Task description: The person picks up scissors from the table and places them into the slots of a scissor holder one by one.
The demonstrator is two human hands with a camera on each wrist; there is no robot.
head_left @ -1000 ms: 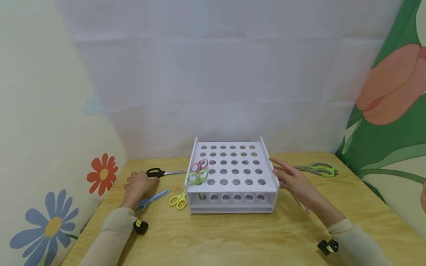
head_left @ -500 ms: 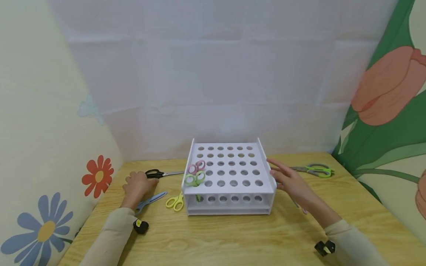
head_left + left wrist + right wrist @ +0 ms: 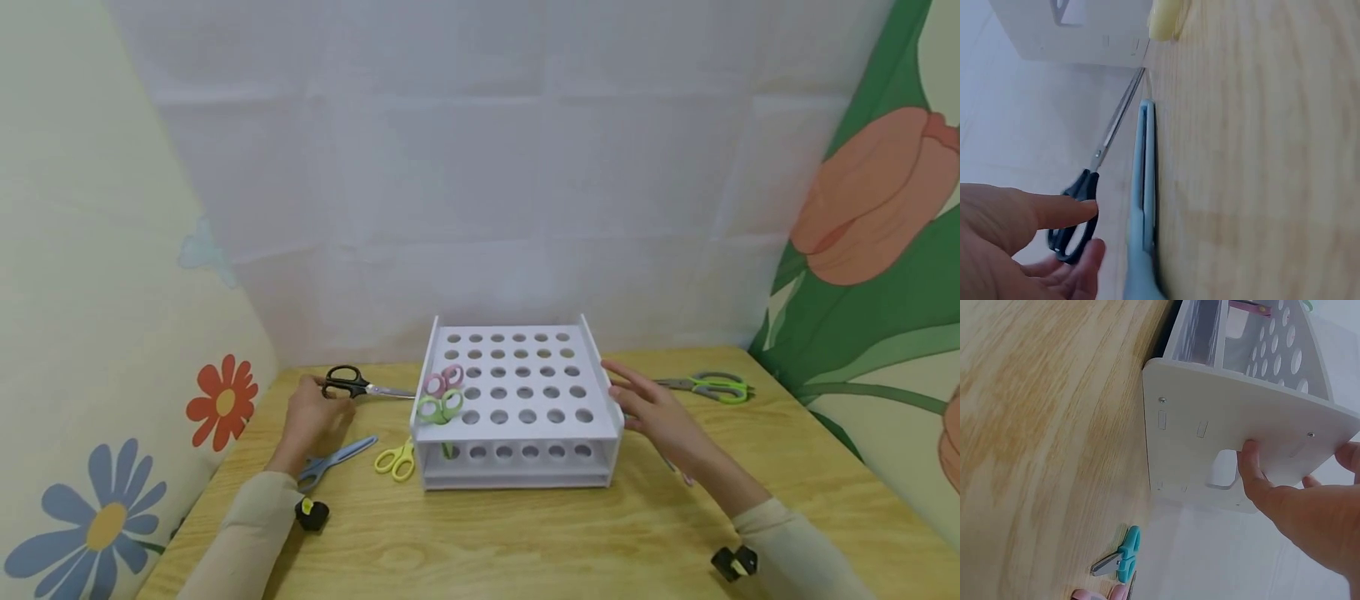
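In the head view my left hand (image 3: pixel 311 417) pinches the handle of a pair of black-handled scissors (image 3: pixel 358 388), its blades pointing right toward the rack. The left wrist view shows the thumb on the black handle (image 3: pixel 1089 187), with fingers behind it. A white rack (image 3: pixel 517 427) with rows of round holes stands on the table. Pink-handled scissors (image 3: pixel 444 381) and green-handled scissors (image 3: pixel 441 408) stand upright in its left holes. My right hand (image 3: pixel 663 417) touches the rack's right side panel (image 3: pixel 1197 450), fingertips spread beside the oval cut-out.
Light blue scissors (image 3: pixel 348 451) lie near the left forearm, and yellow scissors (image 3: pixel 405 457) lie left of the rack. Right of the rack are green-and-grey scissors (image 3: pixel 708 386). The right wrist view also shows teal scissors (image 3: pixel 1127 553) and a pink handle (image 3: pixel 1090 595) on the table.
My left hand has taken hold of the black scissors' handle and raised it slightly. The right hand stays at the rack's side. The head view has shifted a little.
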